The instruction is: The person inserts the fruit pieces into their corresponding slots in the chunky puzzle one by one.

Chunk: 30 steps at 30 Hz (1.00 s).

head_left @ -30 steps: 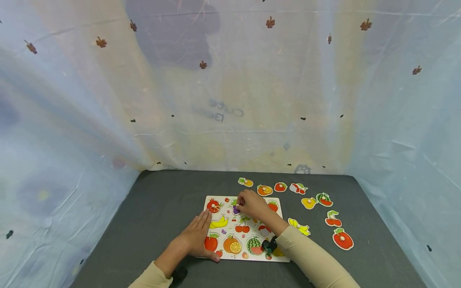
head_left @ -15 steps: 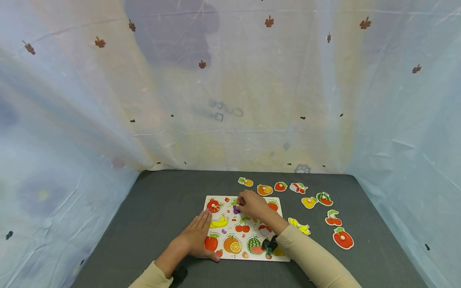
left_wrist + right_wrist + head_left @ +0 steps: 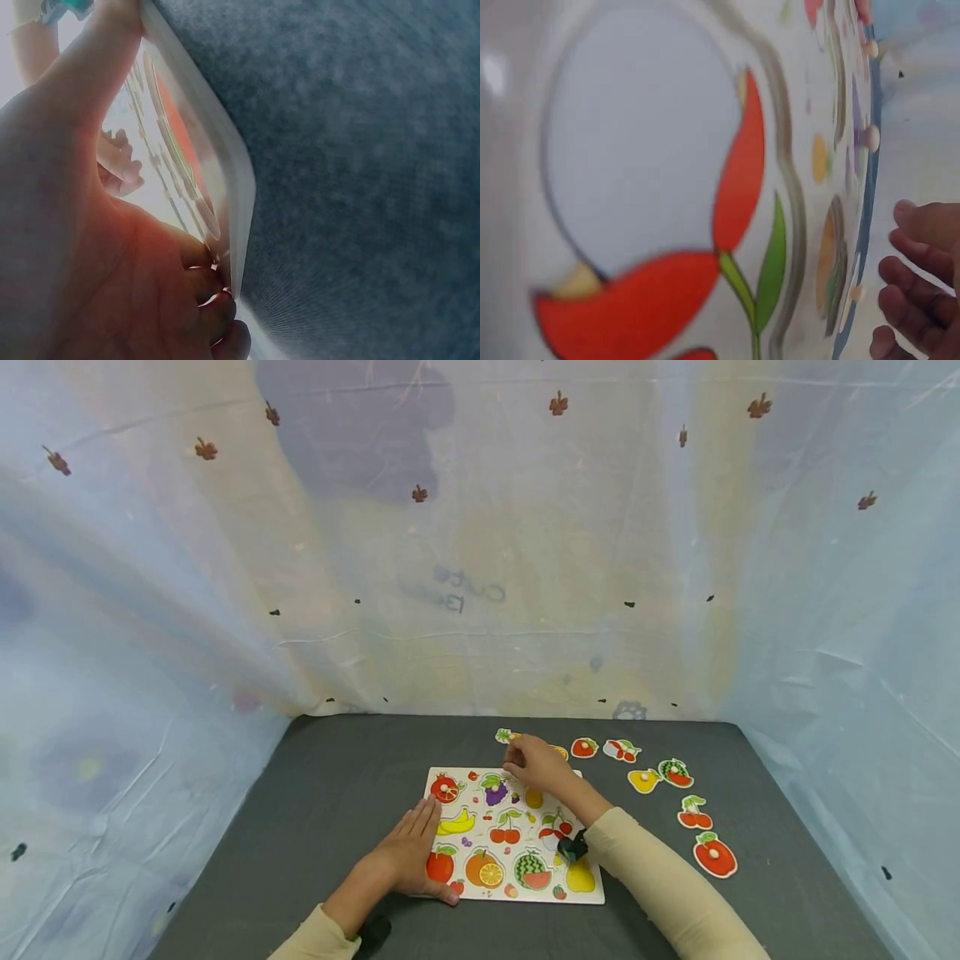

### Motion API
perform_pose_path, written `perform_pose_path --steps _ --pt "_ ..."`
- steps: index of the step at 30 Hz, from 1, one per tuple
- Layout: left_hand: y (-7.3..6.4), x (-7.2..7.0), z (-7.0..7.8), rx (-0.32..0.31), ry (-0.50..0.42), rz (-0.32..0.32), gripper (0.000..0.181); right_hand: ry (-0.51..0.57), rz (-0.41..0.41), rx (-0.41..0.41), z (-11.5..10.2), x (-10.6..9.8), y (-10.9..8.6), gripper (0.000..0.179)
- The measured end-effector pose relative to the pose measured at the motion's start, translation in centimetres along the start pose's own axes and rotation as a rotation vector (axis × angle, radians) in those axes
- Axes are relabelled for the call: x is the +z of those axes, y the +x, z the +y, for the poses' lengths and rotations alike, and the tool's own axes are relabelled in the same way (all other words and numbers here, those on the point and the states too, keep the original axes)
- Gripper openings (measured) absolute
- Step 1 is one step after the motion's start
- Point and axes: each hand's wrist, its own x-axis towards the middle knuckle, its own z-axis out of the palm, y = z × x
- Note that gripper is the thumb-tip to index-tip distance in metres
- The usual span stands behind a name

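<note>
Pale, mottled sheeting (image 3: 495, 552) with brown leaf marks hangs behind and on both sides of a dark grey tabletop (image 3: 360, 752). On it lies a white fruit puzzle board (image 3: 528, 837), flat. The left hand (image 3: 408, 853) rests on its left edge, fingers straight and side by side, thumb set apart by the near left corner. The right hand (image 3: 538, 764) is over the far edge, partly hiding a pineapple piece (image 3: 504, 737) and an orange piece (image 3: 562, 752); whether it touches either, I cannot tell. Its fingers (the right wrist view shows them best) are loosely bent and slightly apart, with nothing seen between them. A purple grape piece (image 3: 494, 793) with a pale knob (image 3: 871, 138) sits in the board's far row, near this hand. Beyond the board and curving down its right side lie a small red piece (image 3: 584, 749), a red-and-white piece (image 3: 622, 752), a pear piece (image 3: 644, 782) just beside a watermelon piece (image 3: 677, 774), a cherry piece (image 3: 694, 815) and a leaf-topped round red piece (image 3: 715, 857).
</note>
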Motion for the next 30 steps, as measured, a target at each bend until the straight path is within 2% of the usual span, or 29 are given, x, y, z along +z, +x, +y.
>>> perform_pose_path --steps 5,10,12,17,21,30 --pt "0.4 0.5 -0.5 0.026 0.009 0.011 0.157 0.022 0.034 -0.01 1.0 -0.3 0.8 0.007" --pt "0.2 0.3 -0.3 0.036 0.004 0.02 0.156 0.022 0.049 0.006 1.7 -0.4 1.7 0.006" --pt "-0.2 -0.1 0.2 0.024 -0.01 0.021 0.157 0.022 0.053 0.008 1.9 -0.4 2.1 0.007" --pt "-0.1 -0.1 0.1 0.02 0.002 0.015 0.156 0.007 0.077 -0.009 2.4 -0.3 3.0 0.01" --pt "0.3 0.5 -0.4 0.03 0.013 0.023 0.156 -0.001 0.093 -0.008 2.5 -0.3 3.5 0.012" --pt "1.3 1.7 -1.7 0.03 0.002 0.039 0.16 -0.018 0.108 0.059 2.7 -0.1 4.0 0.015"
